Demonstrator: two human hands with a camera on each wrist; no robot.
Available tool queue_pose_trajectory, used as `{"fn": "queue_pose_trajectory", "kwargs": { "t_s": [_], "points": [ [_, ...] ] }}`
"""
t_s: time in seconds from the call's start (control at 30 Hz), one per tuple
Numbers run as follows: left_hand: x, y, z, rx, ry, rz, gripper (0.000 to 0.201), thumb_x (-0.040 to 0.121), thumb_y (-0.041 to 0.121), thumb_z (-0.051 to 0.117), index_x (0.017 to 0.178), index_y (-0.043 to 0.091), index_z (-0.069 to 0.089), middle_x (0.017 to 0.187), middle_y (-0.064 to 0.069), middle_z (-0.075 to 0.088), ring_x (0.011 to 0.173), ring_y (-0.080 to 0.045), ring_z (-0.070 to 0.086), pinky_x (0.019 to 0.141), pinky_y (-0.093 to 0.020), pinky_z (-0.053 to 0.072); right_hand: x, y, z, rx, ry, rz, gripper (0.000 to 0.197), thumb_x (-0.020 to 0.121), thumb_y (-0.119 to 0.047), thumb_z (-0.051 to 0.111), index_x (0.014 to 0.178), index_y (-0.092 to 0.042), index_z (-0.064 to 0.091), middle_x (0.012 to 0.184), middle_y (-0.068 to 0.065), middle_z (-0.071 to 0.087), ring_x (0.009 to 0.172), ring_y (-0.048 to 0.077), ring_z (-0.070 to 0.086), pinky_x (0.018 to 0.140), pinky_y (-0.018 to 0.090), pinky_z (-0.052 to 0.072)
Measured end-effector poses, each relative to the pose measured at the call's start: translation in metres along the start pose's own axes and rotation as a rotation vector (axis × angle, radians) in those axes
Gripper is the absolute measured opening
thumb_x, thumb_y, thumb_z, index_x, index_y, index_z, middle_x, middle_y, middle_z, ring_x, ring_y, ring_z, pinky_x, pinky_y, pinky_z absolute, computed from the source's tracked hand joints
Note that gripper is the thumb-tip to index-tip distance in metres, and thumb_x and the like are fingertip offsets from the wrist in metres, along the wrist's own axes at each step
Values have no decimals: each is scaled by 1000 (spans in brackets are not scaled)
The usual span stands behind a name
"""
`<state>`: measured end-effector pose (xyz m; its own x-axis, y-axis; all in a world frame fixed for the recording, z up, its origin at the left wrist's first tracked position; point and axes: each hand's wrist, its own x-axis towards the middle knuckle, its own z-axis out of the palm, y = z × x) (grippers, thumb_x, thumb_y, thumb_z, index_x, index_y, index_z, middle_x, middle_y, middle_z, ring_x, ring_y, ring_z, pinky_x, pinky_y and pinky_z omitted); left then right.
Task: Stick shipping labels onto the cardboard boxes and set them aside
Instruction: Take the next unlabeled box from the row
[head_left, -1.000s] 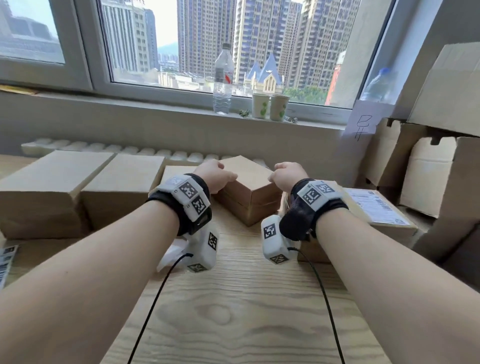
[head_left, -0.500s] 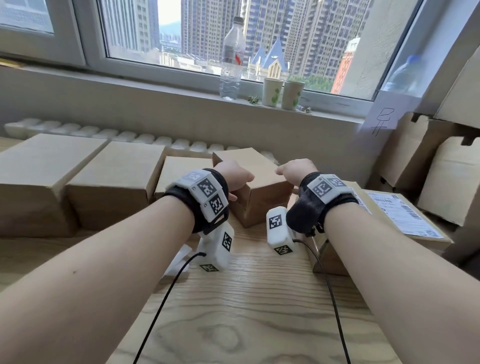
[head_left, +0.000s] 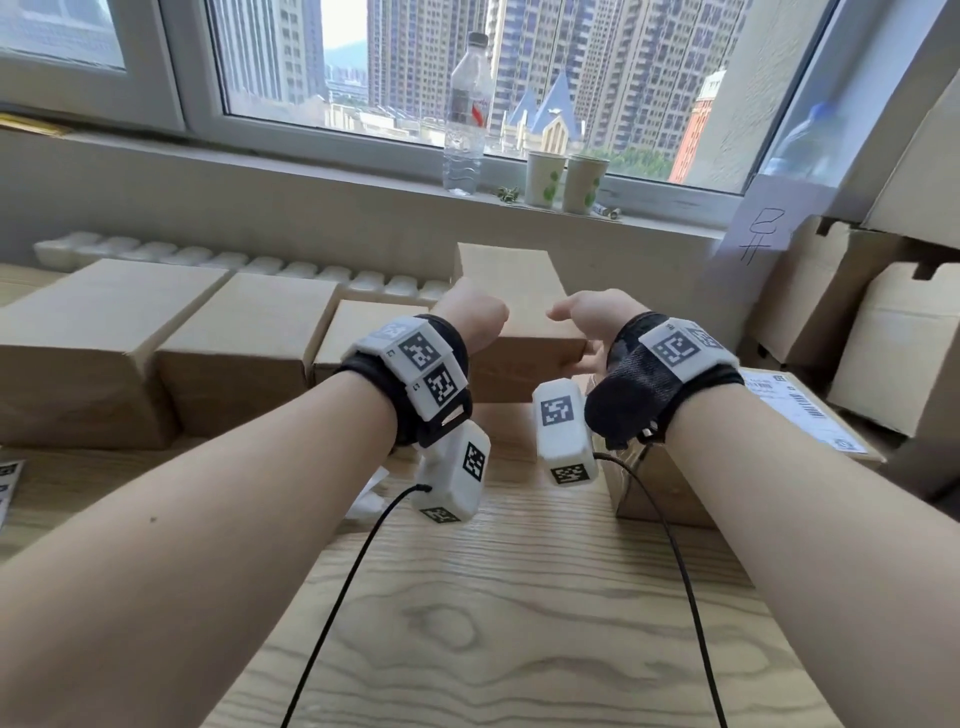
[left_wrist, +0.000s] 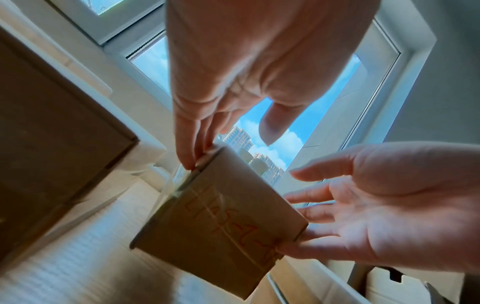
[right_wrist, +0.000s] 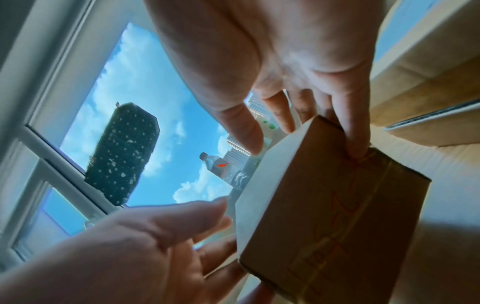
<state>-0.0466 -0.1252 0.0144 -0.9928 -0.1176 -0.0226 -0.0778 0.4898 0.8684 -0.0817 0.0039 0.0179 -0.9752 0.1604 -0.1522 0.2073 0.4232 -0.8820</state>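
Observation:
A small plain cardboard box (head_left: 511, 312) is up off the wooden table (head_left: 519, 623), carried between my two hands. My left hand (head_left: 475, 317) presses straight fingers (left_wrist: 187, 148) against its left end, thumb held clear. My right hand (head_left: 582, 322) meets the opposite end with spread, straight fingers (right_wrist: 355, 139). The box's taped underside (left_wrist: 223, 222) bears red handwriting, also seen on the box (right_wrist: 332, 216) in the right wrist view. A box with a shipping label (head_left: 789, 415) lies on the table under my right forearm.
Three plain boxes (head_left: 104, 338) line the table's back left. Folded cartons (head_left: 883, 322) are stacked at the right. A label sheet (head_left: 8, 483) pokes in at the left edge, and white paper (head_left: 371, 499) lies under my left wrist. A bottle (head_left: 467, 114) and cups (head_left: 543, 179) stand on the sill.
The small box has risen off the table between both hands and turned from a diagonal lie to pointing away from me.

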Motion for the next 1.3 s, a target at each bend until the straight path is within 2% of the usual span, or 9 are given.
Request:
{"fn": "queue_pose_trajectory", "kwargs": {
  "t_s": [0.27, 0.37, 0.47, 0.57, 0.7, 0.9, 1.07, 1.2, 1.3],
  "points": [
    [-38, 8, -28, -247, 123, 79, 70, 88, 35, 56, 145, 9, 26, 144, -11, 37, 120, -24, 46, 98, -43, 47, -80, -5, -47, 128, -35, -120, 5, 87, -15, 59, 84, -18, 61, 114, 7, 58, 103, 23, 56, 78, 43, 54],
    [-65, 5, -36, -273, 138, 116, 72, 84, 52, 56, 141, 13, 35, 137, -5, 46, 112, -21, 52, 90, -41, 52, -112, 2, -57, 93, -44, -170, 5, 87, -21, 60, 90, -24, 58, 115, 4, 62, 106, 21, 58, 73, 38, 51],
    [-93, 1, -43, -221, 163, 149, 77, 79, 60, 57, 138, 14, 38, 134, -5, 51, 118, -25, 52, 98, -45, 47, -137, 13, -58, 34, -34, -207, 21, 88, -34, 60, 102, -19, 54, 109, 3, 63, 94, 19, 60, 78, 35, 49],
    [-117, -4, -46, -156, 169, 158, 66, 82, 55, 59, 129, 10, 50, 124, -3, 56, 110, -20, 55, 97, -38, 46, -156, 29, -52, 49, -50, -211, 35, 88, -40, 60, 109, -13, 53, 97, 2, 62, 74, 14, 60, 65, 28, 50],
    [-138, -22, -39, -144, 67, 111, 42, 87, 40, 60, 113, 7, 63, 107, -5, 64, 86, -15, 60, 73, -27, 49, -175, 55, -39, 61, -105, -159, 27, 91, -34, 58, 104, -11, 52, 82, 0, 58, 59, 12, 56, 56, 25, 49],
    [-149, -52, -23, -119, 7, -15, 45, 84, 45, 62, 104, 4, 65, 107, -12, 67, 97, -27, 65, 91, -43, 52, -186, 79, -32, -11, -124, -96, 26, 92, -34, 57, 100, -11, 50, 77, 1, 55, 56, 11, 55, 43, 19, 45],
    [-145, -65, -17, -55, -39, -86, 49, 84, 46, 61, 110, 4, 60, 109, -12, 63, 94, -26, 60, 89, -39, 51, -186, 87, -28, -66, -126, -65, 30, 91, -33, 58, 105, -8, 52, 80, 5, 56, 60, 14, 57, 46, 22, 48],
    [-144, -72, -20, 2, -120, -140, 49, 85, 44, 61, 111, 3, 59, 91, -6, 57, 72, -16, 54, 61, -28, 49, -184, 92, -24, -131, -171, -22, 32, 89, -35, 60, 104, -7, 54, 85, 8, 59, 64, 16, 60, 50, 25, 53],
    [-142, -74, -36, 62, -120, -141, 56, 85, 51, 57, 114, 3, 56, 80, -2, 54, 61, -12, 48, 56, -25, 46, -181, 82, -25, -333, -38, -135, 34, 88, -40, 59, 108, -12, 56, 101, 5, 59, 88, 21, 60, 70, 30, 53]
  ]
}}
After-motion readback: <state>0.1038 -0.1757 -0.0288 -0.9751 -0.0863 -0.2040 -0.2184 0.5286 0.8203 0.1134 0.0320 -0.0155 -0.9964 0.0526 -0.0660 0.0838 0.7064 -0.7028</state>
